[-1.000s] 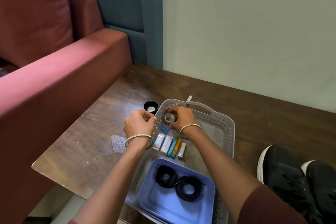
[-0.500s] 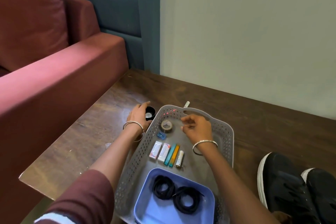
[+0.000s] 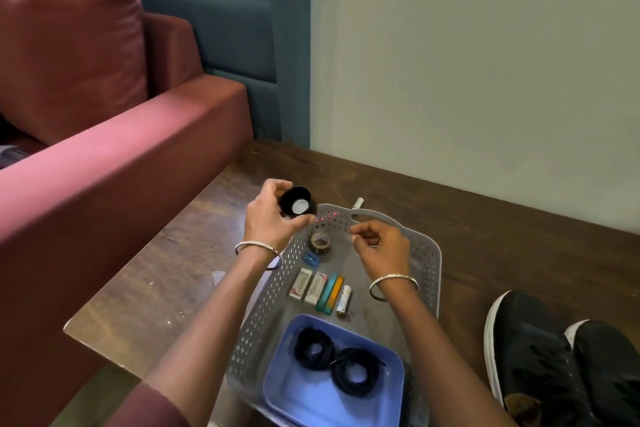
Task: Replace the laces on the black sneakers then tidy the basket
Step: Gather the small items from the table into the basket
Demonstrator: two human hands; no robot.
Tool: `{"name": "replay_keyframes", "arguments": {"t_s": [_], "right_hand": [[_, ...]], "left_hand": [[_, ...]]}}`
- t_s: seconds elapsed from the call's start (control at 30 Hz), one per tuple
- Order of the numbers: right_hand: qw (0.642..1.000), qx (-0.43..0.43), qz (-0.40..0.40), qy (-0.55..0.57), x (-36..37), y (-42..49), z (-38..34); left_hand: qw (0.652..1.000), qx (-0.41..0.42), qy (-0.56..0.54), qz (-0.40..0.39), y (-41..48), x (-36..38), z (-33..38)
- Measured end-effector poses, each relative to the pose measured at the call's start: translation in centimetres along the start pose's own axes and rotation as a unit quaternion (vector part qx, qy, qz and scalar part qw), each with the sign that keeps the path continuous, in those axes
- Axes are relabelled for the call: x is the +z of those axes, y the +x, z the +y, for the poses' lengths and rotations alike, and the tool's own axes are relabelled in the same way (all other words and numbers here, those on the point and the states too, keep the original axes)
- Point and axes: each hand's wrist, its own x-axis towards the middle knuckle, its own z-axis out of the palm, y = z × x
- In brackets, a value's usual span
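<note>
At centre frame the left hand (image 3: 268,218) gripped a small black cup (image 3: 296,205) above the grey basket's (image 3: 270,298) far rim. The right hand (image 3: 379,246) hovered over the basket, fingers curled; whether it pinched anything could not be told. Coiled black laces (image 3: 313,348) lay in the blue tray (image 3: 301,395); the black sneakers (image 3: 533,367) stood lower right. Relacing seemed finished, tidying underway.

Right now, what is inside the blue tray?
Two coiled black laces lie in the blue tray. What lies under the coils and under the tray is covered.
</note>
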Motion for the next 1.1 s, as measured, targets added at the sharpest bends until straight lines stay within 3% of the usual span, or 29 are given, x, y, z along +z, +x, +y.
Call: {"name": "replay_keyframes", "arguments": {"t_s": [0.17,0.4,0.47,0.63,0.9,1.1], "right_hand": [[0.981,0.055,-0.07,0.17,-1.9,-1.4,-1.7],[0.95,0.172,-0.094,0.242,-3.1,-1.9,-0.8],[0.941,0.213,-0.073,0.251,-2.6,-1.3,0.0],[0.938,0.277,-0.012,0.207,-0.2,0.6,2.5],[0.95,0.273,0.011,0.153,2.4,1.4,3.4],[0.982,0.189,0.028,-0.008,0.8,1.6,2.2]], "left_hand": [[0.993,0.072,-0.001,-0.088,-3.9,2.4,2.4],[0.988,0.074,0.006,-0.137,-5.5,4.4,1.8],[0.991,0.061,0.023,-0.113,-5.4,4.2,1.2],[0.994,0.049,0.097,0.016,-5.0,3.2,-1.3],[0.995,0.018,0.099,0.009,-4.4,3.3,-2.9],[0.997,0.005,0.075,0.025,-1.5,2.7,-2.2]]}}
